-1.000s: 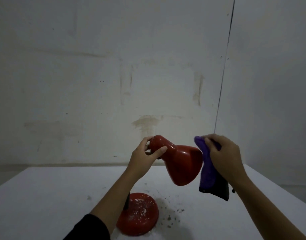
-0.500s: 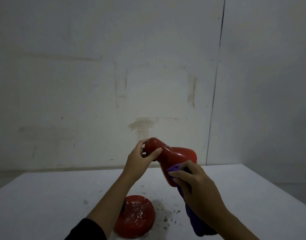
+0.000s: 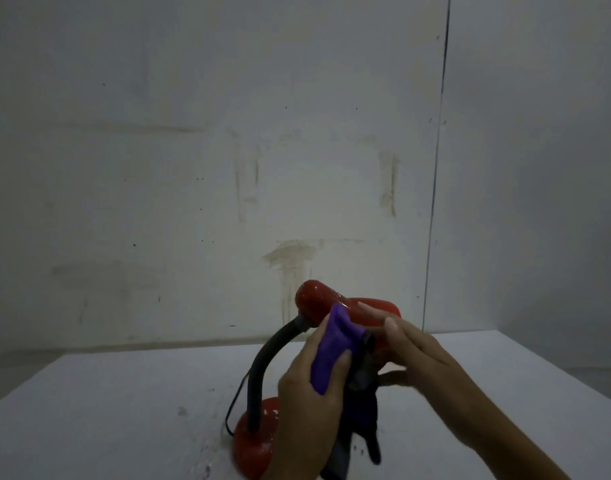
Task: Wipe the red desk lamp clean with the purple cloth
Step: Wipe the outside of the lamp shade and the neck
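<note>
The cloth (image 3: 333, 351) is gripped in the curled left hand (image 3: 307, 393) against the lamp (image 3: 318, 301), while the right hand (image 3: 418, 355) is held beside it, fingers straight, holding nothing

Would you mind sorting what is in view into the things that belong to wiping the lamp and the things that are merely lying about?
Part of the job:
red desk lamp
purple cloth, gripped by the left hand
right hand, fingers straight beside the lamp's shade

Merely there:
white table
dark crumbs scattered near the lamp's base
stained wall
</note>
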